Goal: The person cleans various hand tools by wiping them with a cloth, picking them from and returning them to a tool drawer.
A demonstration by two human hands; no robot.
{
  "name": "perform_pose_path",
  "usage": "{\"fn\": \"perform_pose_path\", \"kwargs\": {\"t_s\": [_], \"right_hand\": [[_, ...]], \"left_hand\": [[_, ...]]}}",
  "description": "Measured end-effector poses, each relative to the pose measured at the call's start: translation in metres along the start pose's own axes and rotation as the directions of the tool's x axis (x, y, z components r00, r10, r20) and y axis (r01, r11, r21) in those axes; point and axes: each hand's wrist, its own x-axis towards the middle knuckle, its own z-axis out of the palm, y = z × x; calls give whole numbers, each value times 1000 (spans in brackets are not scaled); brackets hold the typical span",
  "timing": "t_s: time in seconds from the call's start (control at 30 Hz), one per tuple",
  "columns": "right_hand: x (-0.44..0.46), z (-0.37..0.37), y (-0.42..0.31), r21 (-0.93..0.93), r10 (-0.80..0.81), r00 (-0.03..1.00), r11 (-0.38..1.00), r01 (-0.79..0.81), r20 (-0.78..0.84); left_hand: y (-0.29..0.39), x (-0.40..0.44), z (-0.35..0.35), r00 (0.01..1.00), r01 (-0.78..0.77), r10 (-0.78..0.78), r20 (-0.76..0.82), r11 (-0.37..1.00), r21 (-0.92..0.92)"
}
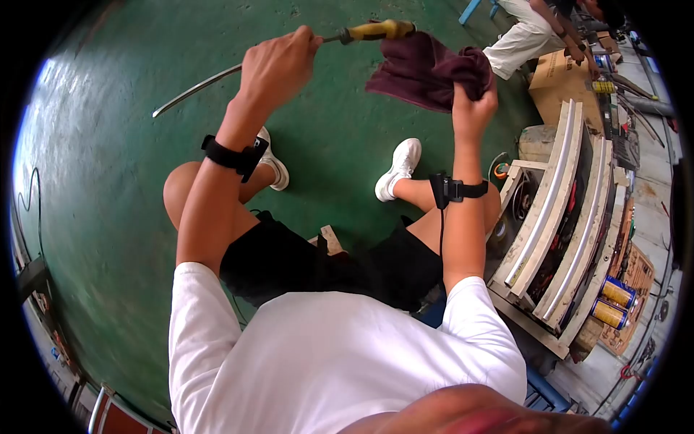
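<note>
While the right hand (476, 111) holds maroon cloth (423, 71), green floor (332, 152), cardboard box (562, 83).

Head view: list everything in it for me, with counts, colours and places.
Long, slim metal tool: one, silver with yellow-and-black handle, top centre
Crumpled fabric cloth: one, dark maroon, top centre
Cardboard box: one, brown, upper right
Boxy drawer unit: one, dirty cream, right
Cylindrical cans: at least two, yellow and blue, lower right
Floor: one, green, centre and left
Co-worker: one, white trousers, top right
Clutter: too small to count, mixed colours, right edge
Wrist straps: two, black, one per arm
Shoes: two, white, centre
Shirt: one, white, bottom
Shorts: one pair, black, lower centre
Left hand: one, bare, gripping the tool's shaft
Right hand: one, bare, holding the cloth
</note>
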Motion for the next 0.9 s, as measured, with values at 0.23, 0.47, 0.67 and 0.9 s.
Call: {"fn": "perform_pose_path", "kwargs": {"t_s": [0.23,0.47,0.67,0.9], "right_hand": [[-26,39,-23,-591,-392,883,658,466,259],[-43,52,-17,-667,-332,839,508,544,432],[-39,51,-4,-654,-304,823,501,567,481],[-23,26,7,-660,-280,864,560,501,418]], "left_hand": [[26,-9,21,984,-46,69,165,989,-140],[51,-20,25,949,-143,178,262,979,-147],[39,-25,44,935,0,93,343,965,-263],[36,-21,31,931,70,13,365,975,-213]]}}
